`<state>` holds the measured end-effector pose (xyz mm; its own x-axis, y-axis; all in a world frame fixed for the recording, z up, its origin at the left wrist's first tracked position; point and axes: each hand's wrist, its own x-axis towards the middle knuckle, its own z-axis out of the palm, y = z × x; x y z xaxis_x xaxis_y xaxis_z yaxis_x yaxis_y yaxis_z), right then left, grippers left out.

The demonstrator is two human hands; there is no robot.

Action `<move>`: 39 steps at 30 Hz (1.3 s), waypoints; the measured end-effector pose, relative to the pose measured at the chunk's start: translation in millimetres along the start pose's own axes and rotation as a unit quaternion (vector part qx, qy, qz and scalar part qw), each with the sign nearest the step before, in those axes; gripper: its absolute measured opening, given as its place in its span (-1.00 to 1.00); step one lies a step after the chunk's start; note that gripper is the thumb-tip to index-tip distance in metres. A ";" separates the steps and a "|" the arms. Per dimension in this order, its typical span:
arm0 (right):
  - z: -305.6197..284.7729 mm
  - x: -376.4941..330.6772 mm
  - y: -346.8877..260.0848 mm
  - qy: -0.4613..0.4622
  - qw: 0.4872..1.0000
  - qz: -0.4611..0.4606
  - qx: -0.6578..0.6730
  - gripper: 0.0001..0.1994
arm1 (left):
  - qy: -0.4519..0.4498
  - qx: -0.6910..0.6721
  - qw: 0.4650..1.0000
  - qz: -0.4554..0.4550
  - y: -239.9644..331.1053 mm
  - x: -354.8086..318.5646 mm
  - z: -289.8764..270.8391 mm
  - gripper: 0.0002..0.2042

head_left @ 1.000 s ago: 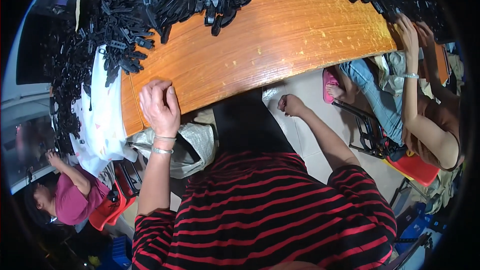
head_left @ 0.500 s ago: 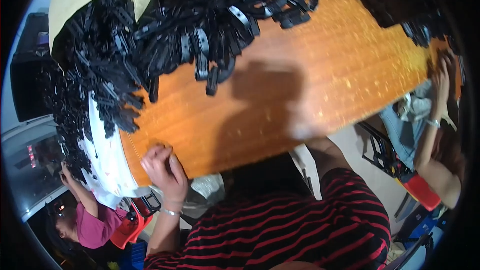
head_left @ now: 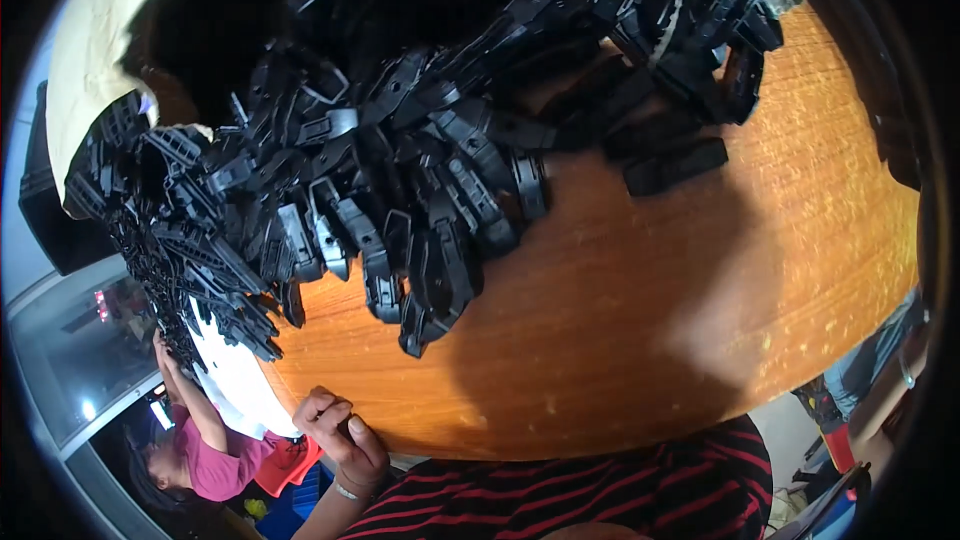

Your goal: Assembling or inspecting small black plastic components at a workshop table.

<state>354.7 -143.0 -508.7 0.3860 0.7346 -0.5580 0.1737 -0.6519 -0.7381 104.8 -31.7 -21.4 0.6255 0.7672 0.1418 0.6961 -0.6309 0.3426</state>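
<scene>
My left hand (head_left: pixel 343 442) rests at the near edge of the wooden table (head_left: pixel 600 340), left of my body. Its fingers are loosely bent, the thumb stands apart from them, and nothing shows in it. A big heap of long black plastic parts (head_left: pixel 440 180) spreads over the far and left side of the table, farther off than my hand. Some are slightly curved, with small holes and shiny faces. My right hand is out of view.
Torn tan paper sacking (head_left: pixel 95 60) stands behind the heap at far left. White sheeting (head_left: pixel 240 380) hangs at the table's left end. A person in a pink top (head_left: pixel 220 465) reaches to the parts there. Another person's arm (head_left: pixel 890 390) shows at right, by a red stool (head_left: pixel 838 448).
The view has moved closer to the table and heap, which look larger and lower. My right forearm, seen earlier at the near edge, has gone out of view. My left hand stays at the edge.
</scene>
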 end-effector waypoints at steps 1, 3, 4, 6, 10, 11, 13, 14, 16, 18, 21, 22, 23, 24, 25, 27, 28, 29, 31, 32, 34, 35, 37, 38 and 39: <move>5.4 -1.9 3.3 -0.004 1.000 0.008 0.011 -0.81 | -0.004 -0.013 1.000 -0.009 0.3 -0.6 -0.5 -0.88; 14.4 -8.0 10.1 -0.013 0.999 0.025 0.032 -0.81 | -0.021 -0.002 1.000 -0.011 -0.9 -2.4 -1.7 -0.88; 17.9 -11.0 13.0 -0.016 0.998 0.033 0.041 -0.81 | -0.018 0.001 1.000 -0.015 -2.1 -4.4 -1.2 -0.88; 23.5 -18.3 16.1 -0.024 0.997 0.049 0.060 -0.81 | -0.016 0.007 1.000 -0.020 -3.4 -7.0 -0.1 -0.88; 31.7 -38.1 20.1 -0.033 0.991 0.083 0.095 -0.80 | -0.021 -0.001 0.999 -0.026 -5.9 -9.3 -2.6 -0.88; 33.2 -43.4 20.4 -0.035 0.990 0.092 0.104 -0.80 | -0.028 0.006 0.999 -0.023 -6.8 -9.8 -3.5 -0.87; 35.6 -54.0 20.4 -0.038 0.986 0.110 0.121 -0.80 | -0.031 0.009 0.999 -0.024 -8.2 -11.2 -4.2 -0.87; 35.7 -59.1 20.8 -0.039 0.984 0.118 0.128 -0.80 | -0.034 0.011 0.999 -0.025 -8.6 -11.4 -3.9 -0.87; 35.1 -68.8 20.8 -0.041 0.980 0.135 0.142 -0.80 | -0.036 0.018 0.999 -0.025 -8.0 -10.1 -4.3 -0.87; 33.2 -79.2 20.1 -0.043 0.975 0.150 0.155 -0.79 | -0.036 0.025 0.999 -0.026 -7.7 -10.4 -4.5 -0.88; 25.6 -96.6 17.2 -0.045 0.969 0.172 0.172 -0.79 | -0.024 -0.010 0.999 -0.024 -6.9 -6.9 -2.5 -0.88; 21.4 -102.5 15.1 -0.044 0.967 0.178 0.176 -0.79 | -0.017 0.004 1.000 -0.019 -5.7 -4.5 -2.4 -0.89; 15.3 -108.4 13.0 -0.043 0.966 0.182 0.180 -0.79 | -0.008 0.017 1.000 -0.015 -4.1 -2.8 -1.9 -0.87; 8.2 -114.2 9.9 -0.041 0.965 0.185 0.182 -0.79 | 0.014 -0.018 1.000 -0.007 -3.8 -1.1 1.1 -0.84; 0.4 -118.5 6.7 -0.039 0.964 0.186 0.184 -0.78 | 0.024 -0.021 0.999 -0.009 -3.3 -0.5 2.5 -0.84; -17.5 -127.1 -2.0 -0.034 0.965 0.185 0.184 -0.78 | 0.046 0.030 0.998 0.022 -2.1 -0.4 3.0 -0.83; -26.4 -131.0 -7.9 -0.032 0.966 0.181 0.184 -0.78 | 0.057 0.007 0.998 0.018 -5.2 -2.6 5.0 -0.81; -35.8 -135.9 -13.2 -0.030 0.967 0.178 0.181 -0.78 | 0.009 0.034 0.999 0.033 3.0 3.0 -5.0 -0.81; -52.6 -146.8 -27.0 -0.029 0.969 0.170 0.174 -0.77 | 0.023 0.038 0.998 0.039 4.0 4.1 -6.9 -0.81; -65.4 -154.6 -32.4 -0.025 0.970 0.168 0.172 -0.77 | 0.044 0.041 0.997 0.043 4.8 7.0 -4.5 -0.81; -84.8 -172.1 -43.6 -0.024 0.973 0.163 0.161 -0.77 | 0.096 0.040 0.993 0.051 5.6 6.2 0.5 -0.81; -93.5 -181.1 -49.3 -0.022 0.974 0.162 0.155 -0.76 | 0.100 0.033 0.992 0.064 2.0 8.0 2.3 -0.81; -114.7 -198.8 -70.3 -0.013 0.978 0.150 0.142 -0.76 | 0.148 0.025 0.986 0.073 4.8 7.2 0.7 -0.81; -129.2 -201.5 -88.9 -0.064 0.970 0.195 0.133 -0.71 | 0.159 0.024 0.985 0.062 -0.6 2.1 0.2 -0.81; -136.8 -224.0 -132.5 -0.014 0.970 0.176 0.168 -0.78 | 0.154 0.019 0.986 0.056 -7.2 -2.0 -4.4 -0.82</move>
<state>369.1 -247.0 -234.0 0.3416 0.4860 -0.8045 -0.2710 -0.7687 -0.5794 97.0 -28.2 -20.0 0.5664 0.6874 0.4546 0.6454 -0.7130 0.2741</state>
